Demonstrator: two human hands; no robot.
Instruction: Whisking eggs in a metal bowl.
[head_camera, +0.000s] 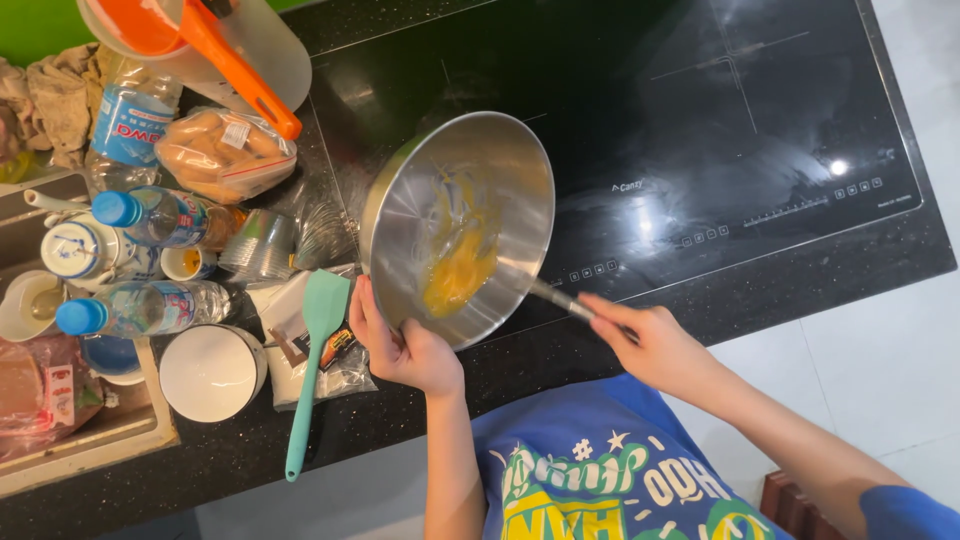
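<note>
Fingers of the left hand (405, 345) clamp the tilted steel bowl's (500, 175) rim at centre frame; the right hand (650, 345) pinches a whisk handle (560, 300) in the beaten egg (458, 270).

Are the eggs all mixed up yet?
Nearly. The egg in the tilted metal bowl is already one smooth yellow pool, with no separate yolk showing. The left hand grips the rim while the right hand holds a blurred utensil in it. The stove holds no pan.

Black speckled countertop (720, 290) — inset glass cooktop (700, 120), teal spatula (315, 350), white bowl (210, 372), two blue-capped bottles (150, 308).
</note>
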